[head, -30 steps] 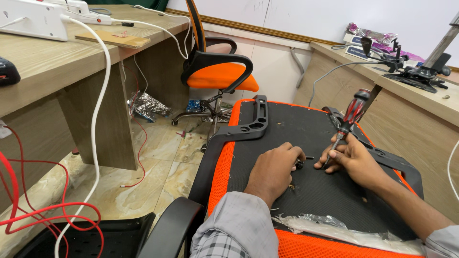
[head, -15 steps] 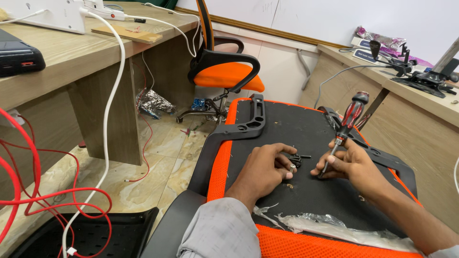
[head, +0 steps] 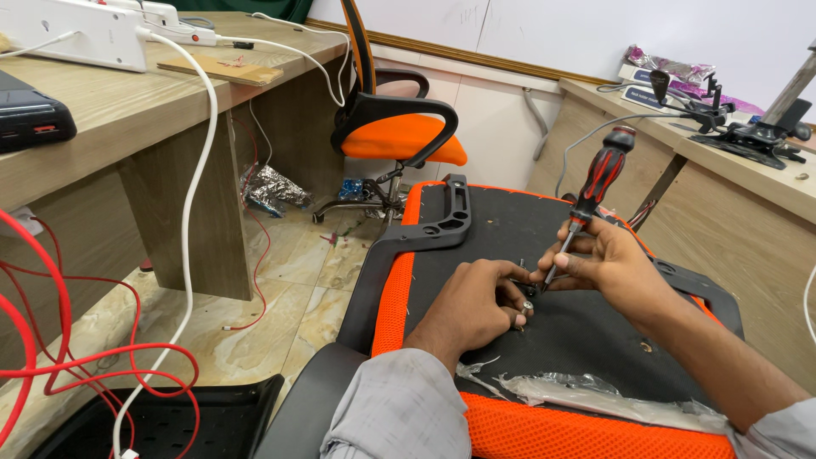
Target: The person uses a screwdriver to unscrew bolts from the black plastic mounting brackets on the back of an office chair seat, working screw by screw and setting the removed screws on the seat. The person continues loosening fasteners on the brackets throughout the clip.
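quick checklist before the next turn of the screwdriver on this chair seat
1. Screwdriver gripped: ok, right hand holds its shaft low, red-and-black handle tilted up and away.
2. Tip seated in the screw: cannot tell, fingers hide it.
3. Small metal part steadied: ok, left hand rests on the black seat underside, fingertips at the tip.
4. Loose washer accounted for: ok, beside the left fingers.
5. Armrest clear of the hands: ok.

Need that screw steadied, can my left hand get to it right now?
Probably yes: the left hand already rests on the seat base with fingertips beside the screw, nothing between them.
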